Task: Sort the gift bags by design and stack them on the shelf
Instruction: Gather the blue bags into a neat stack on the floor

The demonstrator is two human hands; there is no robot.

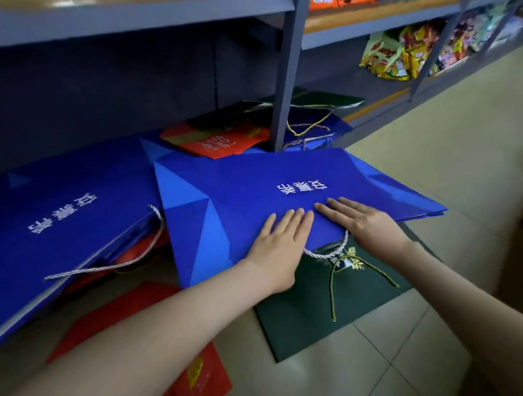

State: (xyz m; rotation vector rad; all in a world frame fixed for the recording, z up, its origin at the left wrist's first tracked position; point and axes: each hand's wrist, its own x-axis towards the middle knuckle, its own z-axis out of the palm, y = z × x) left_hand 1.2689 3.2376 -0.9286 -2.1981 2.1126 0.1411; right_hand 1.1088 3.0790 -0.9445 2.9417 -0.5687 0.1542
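Both hands lie flat, fingers extended, on the near edge of a blue gift bag (253,198): left hand (278,247) and right hand (366,222) press down side by side, gripping nothing. The bag lies flat, its far part over the low shelf's edge and its near part projecting over the tiled floor (442,153). White characters, upside down to the viewer, are printed on it; they are too small to read with confidence. Its white cord handle (330,252) hangs between the wrists. To the left, a stack of blue bags (47,226) with the same white print rests on the bottom shelf. Beneath the pressed bag a dark green bag (314,318) with a gold cord lies on the floor; a red bag (196,385) lies near left. Farther back are a red bag (222,144) and another dark green one (317,100), partly hidden by the grey shelf upright (286,76). Snack packets (399,51) fill the shelves at far right.
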